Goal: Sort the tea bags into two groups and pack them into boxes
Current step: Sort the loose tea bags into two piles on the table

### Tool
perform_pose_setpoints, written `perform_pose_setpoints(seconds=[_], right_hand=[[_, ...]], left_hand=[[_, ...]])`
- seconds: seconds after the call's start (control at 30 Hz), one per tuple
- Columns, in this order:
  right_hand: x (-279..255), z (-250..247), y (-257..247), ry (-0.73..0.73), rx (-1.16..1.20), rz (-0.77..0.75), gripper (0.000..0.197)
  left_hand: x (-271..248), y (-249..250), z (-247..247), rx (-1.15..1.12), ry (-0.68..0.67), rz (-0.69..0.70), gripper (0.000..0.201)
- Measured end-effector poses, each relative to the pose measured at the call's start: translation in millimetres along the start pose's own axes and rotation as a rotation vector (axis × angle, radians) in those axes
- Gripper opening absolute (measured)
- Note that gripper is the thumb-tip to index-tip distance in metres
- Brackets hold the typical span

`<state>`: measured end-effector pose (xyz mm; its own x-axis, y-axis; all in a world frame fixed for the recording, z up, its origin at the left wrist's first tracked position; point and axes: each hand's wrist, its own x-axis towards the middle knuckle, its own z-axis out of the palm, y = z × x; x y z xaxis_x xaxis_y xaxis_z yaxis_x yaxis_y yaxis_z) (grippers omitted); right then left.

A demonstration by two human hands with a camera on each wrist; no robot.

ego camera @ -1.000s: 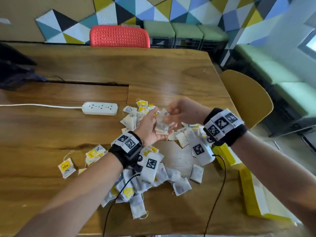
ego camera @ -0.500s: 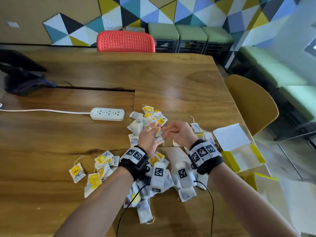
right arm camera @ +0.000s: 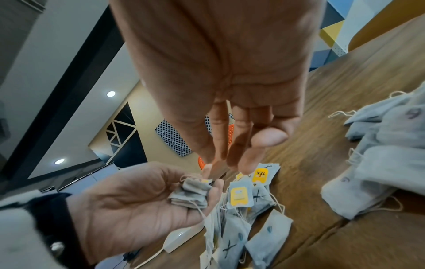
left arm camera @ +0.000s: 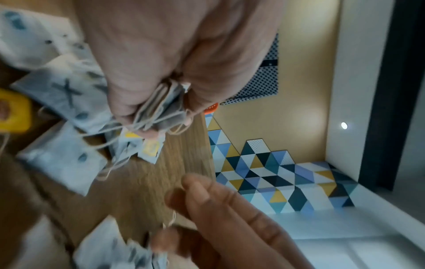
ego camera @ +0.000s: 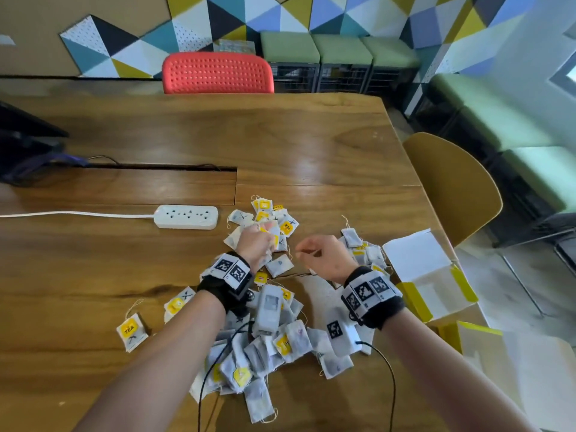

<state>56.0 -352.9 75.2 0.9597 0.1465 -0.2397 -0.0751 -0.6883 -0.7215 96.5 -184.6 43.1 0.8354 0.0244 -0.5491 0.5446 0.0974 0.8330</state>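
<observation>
Left grip (ego camera: 256, 243) pinching small stack of grey paper tea bags (right arm camera: 190, 193); right grip (ego camera: 324, 257) beside it, fingers relaxed, holding nothing, above wooden surface (ego camera: 311, 145).

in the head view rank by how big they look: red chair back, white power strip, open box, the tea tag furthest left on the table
1. open box and red chair back: look alike, and the box sits nearer the camera, so unranked
2. white power strip
3. tea tag
</observation>
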Motion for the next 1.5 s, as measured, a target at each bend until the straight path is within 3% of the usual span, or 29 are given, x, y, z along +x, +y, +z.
perform_pose_setpoints(seconds=[0.13, 0.27, 0.4, 0.5, 0.63, 0.73, 0.9, 0.97, 1.07, 1.13, 1.23, 1.33, 1.4, 1.5], right_hand=[[0, -6, 7, -0.022, -0.010, -0.029, 0.014], [-2, -7, 18, -0.051, -0.095, -0.020, 0.019], [-17, -4, 31, -0.103, -0.127, -0.004, 0.013], [-38, 1, 44, -0.138, -0.091, 0.055, 0.017], [-69, 8, 63, -0.163, -0.135, 0.106, 0.020], [-88, 19, 77, -0.244, -0.225, 0.120, 0.023], [-108, 41, 85, -0.311, -0.421, 0.103, 0.064], [-112, 50, 84, -0.304, -0.416, 0.090, 0.065], [-114, 55, 83, -0.258, -0.384, 0.100, 0.051], [-113, 55, 80, -0.255, -0.387, 0.107, 0.043], [-112, 52, 76, -0.272, -0.395, 0.151, 0.031], [-112, 42, 79, -0.298, -0.392, 0.228, 0.020], [-112, 33, 91, -0.257, -0.244, 0.298, 0.012], [-114, 20, 104, -0.204, 0.153, 0.397, 0.023]], left_hand=[[19, 24, -10, 0.291, 0.100, 0.194, 0.038], [33, 31, -26, 0.442, 0.123, 0.180, 0.055], [14, 9, -54, 0.454, 0.276, 0.252, 0.038], [-20, -17, -64, 0.548, 0.296, 0.297, 0.022], [-63, -51, -52, 0.698, 0.060, 0.314, 0.019], [-80, -70, -37, 0.897, -0.099, 0.425, 0.026], [-93, -88, -9, 1.167, -0.403, 0.455, 0.035], [-96, -91, 1, 1.384, -0.453, 0.478, 0.044], [-94, -93, 12, 1.624, -0.393, 0.551, 0.049], [-93, -92, 16, 1.644, -0.374, 0.560, 0.037], [-90, -89, 14, 1.487, -0.392, 0.450, 0.012], [-85, -79, 13, 1.277, -0.411, 0.320, 0.014], [-82, -72, 13, 1.222, -0.396, 0.279, 0.015], [-76, -65, 9, 1.223, -0.372, 0.227, 0.024]])
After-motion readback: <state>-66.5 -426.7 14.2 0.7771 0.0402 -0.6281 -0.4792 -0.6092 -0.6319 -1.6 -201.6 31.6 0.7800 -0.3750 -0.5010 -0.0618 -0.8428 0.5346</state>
